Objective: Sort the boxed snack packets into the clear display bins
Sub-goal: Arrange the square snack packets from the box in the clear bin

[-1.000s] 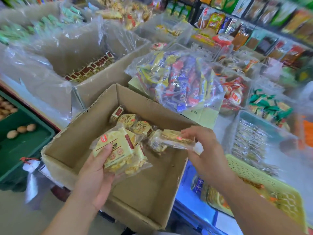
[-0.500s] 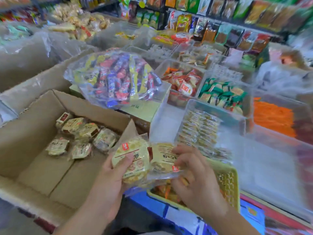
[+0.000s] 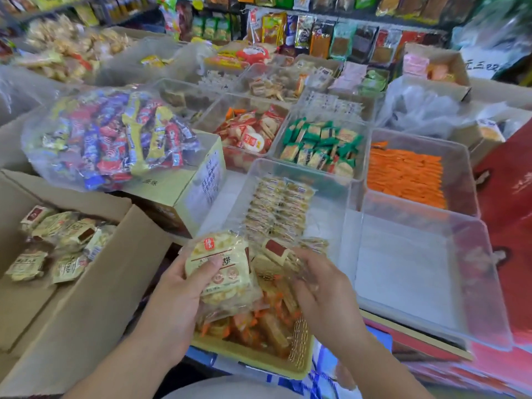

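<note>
A person's two bare hands work over a shop surface crowded with snacks. The left hand grips a stack of packets, pale yellow with a small red logo. Its thumb lies across the front of the top packet and its other fingers are curled behind the stack, out of sight. Just right of the stack, the right hand holds a red-labelled packet in a clear wrapper. Its fingers are curled on the wrapper's right edge, though motion blur softens the exact grip. The two bundles touch or nearly touch.

Both hands hover above a yellow basket of orange-and-tan sweets at the near edge. Just beyond the fingers stands a clear bin with rows of small pale packets lined up inside. A second clear bin sits to its right.

At the near left, an open cardboard box holds loose packets of the same pale yellow kind. Behind it, a clear bag of bright bars rests on a closed carton.
</note>
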Demonstrator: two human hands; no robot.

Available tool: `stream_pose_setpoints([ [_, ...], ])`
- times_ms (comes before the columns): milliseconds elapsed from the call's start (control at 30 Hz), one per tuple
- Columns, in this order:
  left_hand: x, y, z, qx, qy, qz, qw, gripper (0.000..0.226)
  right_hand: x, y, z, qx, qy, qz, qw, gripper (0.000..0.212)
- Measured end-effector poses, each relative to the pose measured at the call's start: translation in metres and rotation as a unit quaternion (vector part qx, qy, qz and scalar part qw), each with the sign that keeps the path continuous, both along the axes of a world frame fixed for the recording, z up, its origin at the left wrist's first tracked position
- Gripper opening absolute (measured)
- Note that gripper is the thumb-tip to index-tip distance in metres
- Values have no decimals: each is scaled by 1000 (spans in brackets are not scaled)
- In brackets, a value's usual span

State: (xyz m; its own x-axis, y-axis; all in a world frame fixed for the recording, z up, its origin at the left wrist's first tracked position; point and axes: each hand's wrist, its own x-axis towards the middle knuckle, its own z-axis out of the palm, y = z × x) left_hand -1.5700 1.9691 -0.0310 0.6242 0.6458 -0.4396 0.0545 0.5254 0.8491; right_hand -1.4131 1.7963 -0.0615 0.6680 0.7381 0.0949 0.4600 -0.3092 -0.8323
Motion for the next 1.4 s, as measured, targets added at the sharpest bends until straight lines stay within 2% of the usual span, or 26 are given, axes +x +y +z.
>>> stream_pose_setpoints([
  [233, 39, 11, -14, -38, 6, 15, 999, 55, 90, -7, -25, -22, -46, -49, 998, 35],
  [400, 71, 24, -27, -61, 11, 11, 998, 30, 155, 11, -32, -116, -169, 1, 979, 29],
  [467, 80, 29, -31, -62, 13, 9, 998, 31, 177, 28, -31, -197, -249, 57, 946, 29],
  [533, 85, 35, -35, -62, 14, 7, 998, 41, 193, 46, -32, -298, -309, 116, 896, 32],
  [667, 89, 42, -43, -61, 10, -1, 998, 53, 209, 78, -42, -440, -363, 186, 800, 40],
  [833, 91, 43, -51, -66, 14, 0, 998, 69, 217, 97, -64, -519, -358, 221, 744, 39],
  [900, 90, 44, -53, -64, 20, 4, 998, 72, 218, 101, -75, -531, -343, 218, 744, 40],
  [1133, 82, 48, -58, -78, 15, -4, 997, 60, 212, 106, -105, -592, -213, 210, 748, 29],
  [1267, 79, 48, -61, -81, 12, -2, 997, 57, 214, 117, -105, -619, -174, 241, 727, 12],
  [1400, 77, 48, -61, -89, 8, 0, 996, 62, 218, 126, -107, -634, -164, 255, 712, 18],
])
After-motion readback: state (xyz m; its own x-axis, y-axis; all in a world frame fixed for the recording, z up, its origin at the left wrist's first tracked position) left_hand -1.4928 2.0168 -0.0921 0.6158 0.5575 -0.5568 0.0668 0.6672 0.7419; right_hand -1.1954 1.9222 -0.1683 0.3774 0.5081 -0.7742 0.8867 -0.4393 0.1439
